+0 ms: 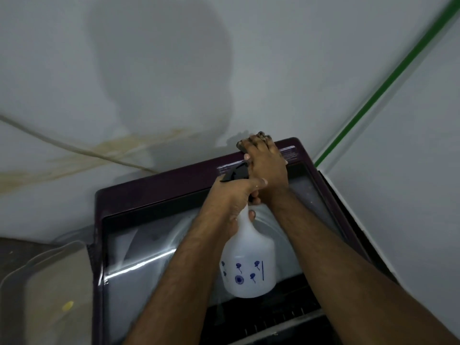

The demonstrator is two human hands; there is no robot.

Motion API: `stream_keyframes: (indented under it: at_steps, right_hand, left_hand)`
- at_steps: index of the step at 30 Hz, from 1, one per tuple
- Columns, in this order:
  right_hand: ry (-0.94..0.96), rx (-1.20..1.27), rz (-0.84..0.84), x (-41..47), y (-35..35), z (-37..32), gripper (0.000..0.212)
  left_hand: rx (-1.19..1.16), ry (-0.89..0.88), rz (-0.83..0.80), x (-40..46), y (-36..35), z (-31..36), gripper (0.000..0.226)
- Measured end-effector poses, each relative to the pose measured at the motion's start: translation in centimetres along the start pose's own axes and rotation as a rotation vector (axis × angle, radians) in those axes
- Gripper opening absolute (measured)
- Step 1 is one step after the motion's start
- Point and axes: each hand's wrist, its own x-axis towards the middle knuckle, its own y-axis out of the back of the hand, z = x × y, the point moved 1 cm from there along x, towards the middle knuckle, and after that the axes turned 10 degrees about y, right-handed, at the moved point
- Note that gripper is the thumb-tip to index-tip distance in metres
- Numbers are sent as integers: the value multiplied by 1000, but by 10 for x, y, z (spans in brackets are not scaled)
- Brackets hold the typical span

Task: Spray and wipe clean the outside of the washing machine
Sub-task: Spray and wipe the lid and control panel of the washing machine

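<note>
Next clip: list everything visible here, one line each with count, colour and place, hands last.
washer: one, dark purple, glass lid, centre, against the wall
spray bottle: one, white with blue marks, black trigger head, above the lid
cloth: one, dark, mostly hidden under the right hand at the washer's back edge
hose: one, pale, along the wall, left
green strip: one, running up the wall corner, right
tub: one, beige, left of the washer
left hand: grip round the bottle neck
right hand: pressing on the cloth

White spray bottle (249,260) upright — above dark-purple washing machine (159,185)
</note>
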Motion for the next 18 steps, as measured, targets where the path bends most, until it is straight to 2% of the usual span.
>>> stream_keyframes:
  at_steps: [11,18]
  right_hand:
    - [187,30,-137,-7,-54,-138,51]
    - [310,42,-188,-8,-105,-245,54]
  left_hand:
    - [-141,-2,122,-40,133,-29,20]
    - [-224,-5,222,-73,231,-50,17]
